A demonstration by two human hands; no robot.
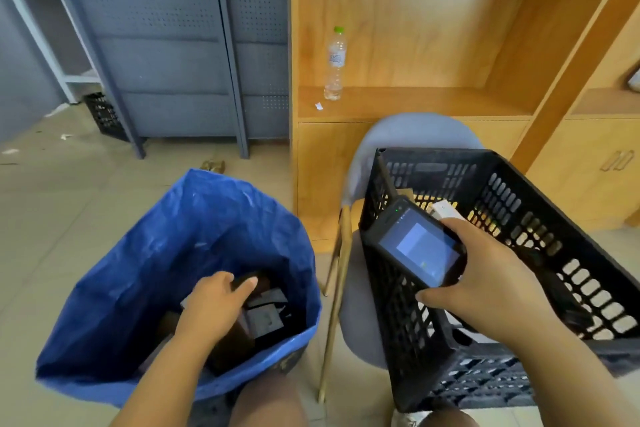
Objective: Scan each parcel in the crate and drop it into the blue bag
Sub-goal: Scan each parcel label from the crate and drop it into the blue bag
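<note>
Blue bag (145,253) mouth gapes wide (parcels (266,315) low inside); crate (519,204) top open.

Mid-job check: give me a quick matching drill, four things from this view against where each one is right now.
Things:
1. handheld scanner
2. water bottle
3. left hand
4. black crate

Places:
A. on the wooden shelf
B. on the grey chair
C. in the right hand
D. inside the blue bag

Pairs: 1-C, 2-A, 3-D, 4-B

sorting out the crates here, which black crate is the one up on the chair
The big black crate beside the right hand; the other crate sits on the floor by the grey shelving.
</note>
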